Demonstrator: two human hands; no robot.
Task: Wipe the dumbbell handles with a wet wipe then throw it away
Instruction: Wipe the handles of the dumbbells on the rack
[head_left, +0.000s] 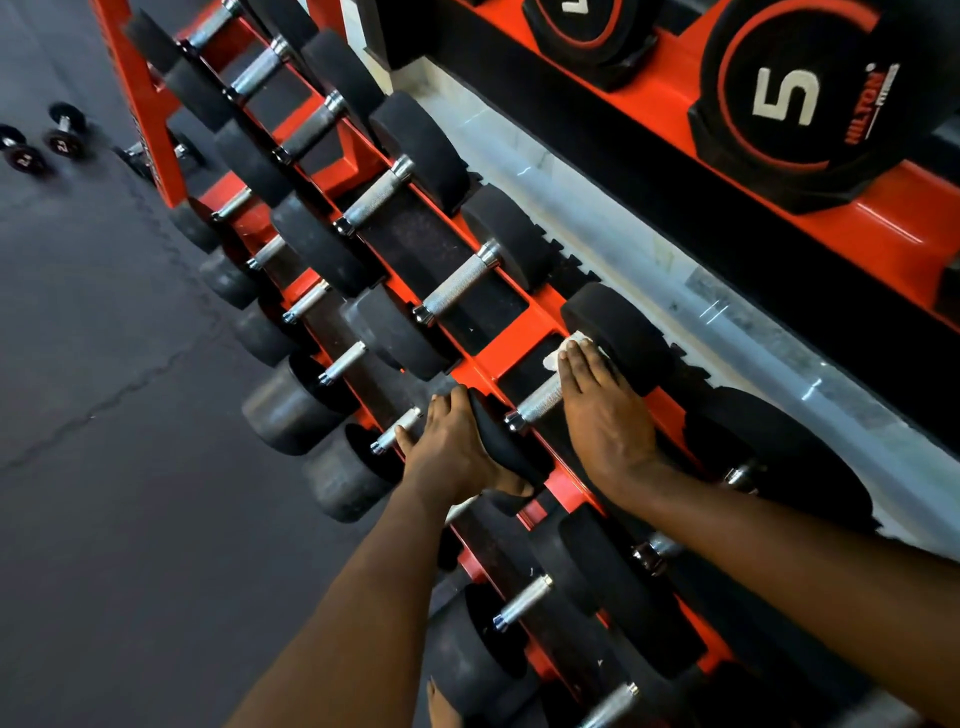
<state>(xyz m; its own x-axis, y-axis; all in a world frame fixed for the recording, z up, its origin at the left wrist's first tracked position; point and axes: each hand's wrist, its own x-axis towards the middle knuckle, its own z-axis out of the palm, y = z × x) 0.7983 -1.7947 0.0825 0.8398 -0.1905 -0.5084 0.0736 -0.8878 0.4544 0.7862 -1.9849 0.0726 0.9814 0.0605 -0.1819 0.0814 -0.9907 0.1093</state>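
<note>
A red rack (511, 340) holds rows of black dumbbells with knurled silver handles. My right hand (602, 410) lies over the handle (540, 402) of one upper-row dumbbell and presses a white wet wipe (563, 353) against it; only the wipe's far end shows past my fingers. My left hand (452, 447) grips the near black head (501, 447) of that same dumbbell, thumb underneath. The far head (623, 332) sits just past the wipe.
More dumbbells (457, 283) fill the upper row toward the far end, and a lower row (291, 405) runs beside it. Large "5" weights (800, 98) sit on a second red rack at the right. Two small dumbbells (41, 140) lie on the dark rubber floor (104, 415).
</note>
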